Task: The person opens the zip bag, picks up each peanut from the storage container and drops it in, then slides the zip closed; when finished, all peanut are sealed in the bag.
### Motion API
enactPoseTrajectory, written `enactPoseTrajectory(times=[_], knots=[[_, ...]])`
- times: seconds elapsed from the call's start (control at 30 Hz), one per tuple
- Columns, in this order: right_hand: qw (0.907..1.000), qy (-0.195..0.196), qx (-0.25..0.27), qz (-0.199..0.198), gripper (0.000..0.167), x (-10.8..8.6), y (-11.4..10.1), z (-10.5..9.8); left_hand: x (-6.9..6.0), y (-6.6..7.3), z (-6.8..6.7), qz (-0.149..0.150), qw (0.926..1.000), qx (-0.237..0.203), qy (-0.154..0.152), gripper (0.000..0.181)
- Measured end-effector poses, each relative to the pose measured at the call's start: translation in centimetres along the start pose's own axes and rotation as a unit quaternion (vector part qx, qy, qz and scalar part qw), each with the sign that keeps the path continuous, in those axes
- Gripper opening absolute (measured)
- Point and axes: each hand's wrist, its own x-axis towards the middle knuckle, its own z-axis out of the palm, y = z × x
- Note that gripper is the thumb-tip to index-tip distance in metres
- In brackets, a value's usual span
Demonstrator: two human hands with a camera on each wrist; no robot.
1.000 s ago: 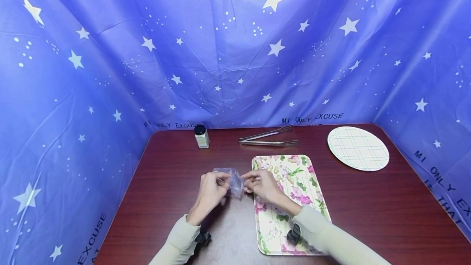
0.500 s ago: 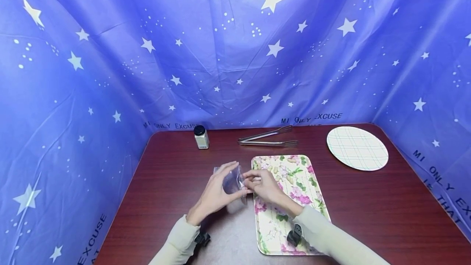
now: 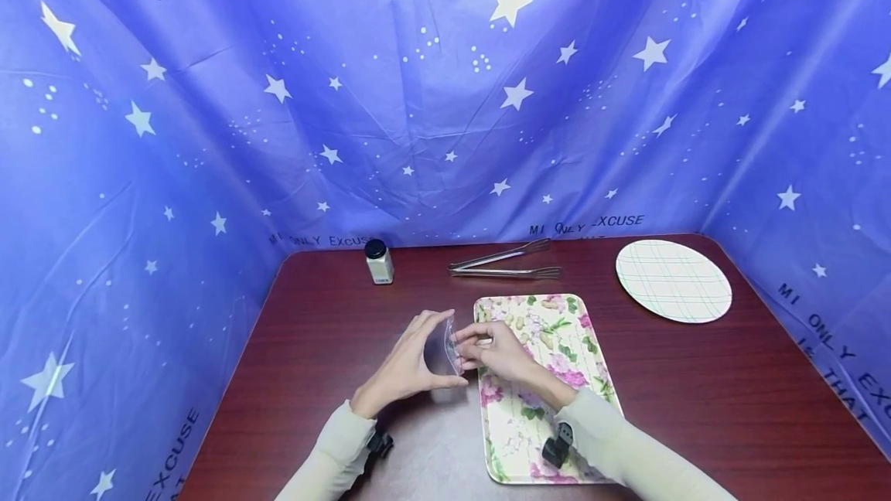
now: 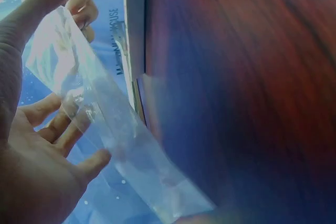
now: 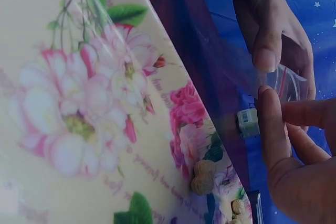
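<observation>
A clear plastic zip bag [image 3: 451, 346] is held above the table, left of the flowered tray. A reddish line runs along its mouth in the right wrist view. My left hand [image 3: 407, 362] curves around the bag in a wide C, thumb and fingers spread apart. In the left wrist view the left fingers [image 4: 58, 129] lie relaxed against the bag [image 4: 100, 103]. With thumb and fingertips, my right hand [image 3: 497, 350] pinches the bag's right edge, over the tray's left rim. Several peanuts in shells [image 5: 203, 177] lie on the tray [image 3: 515, 424].
At the back left stands a small jar [image 3: 379, 263] with a black lid. Metal tongs [image 3: 504, 260] lie behind the tray. A white oval plate [image 3: 673, 281] with green lines sits at the back right of the dark red table [image 3: 313, 331]. A blue star-patterned cloth [image 3: 418, 99] hangs around it.
My left hand has gone from pinching the bag's left side to spreading around it, thumb and fingers apart. The right hand keeps its hold at nearly the same spot.
</observation>
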Motion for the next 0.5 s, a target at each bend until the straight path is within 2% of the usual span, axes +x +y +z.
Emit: enactPoseTrajectory(times=[0.2, 0.5], knots=[[0.9995, 0.022, -0.023, 0.004, 0.029, -0.07, -0.04, -0.13, -0.12, 0.02, -0.16, 0.006, 0.9995, 0.024, 0.02, 0.103], [0.999, 0.027, -0.036, -0.005, 0.028, -0.07, -0.18, -0.44, -0.01, 0.25, -0.46, -0.012, 0.9985, 0.03, 0.043, 0.092]])
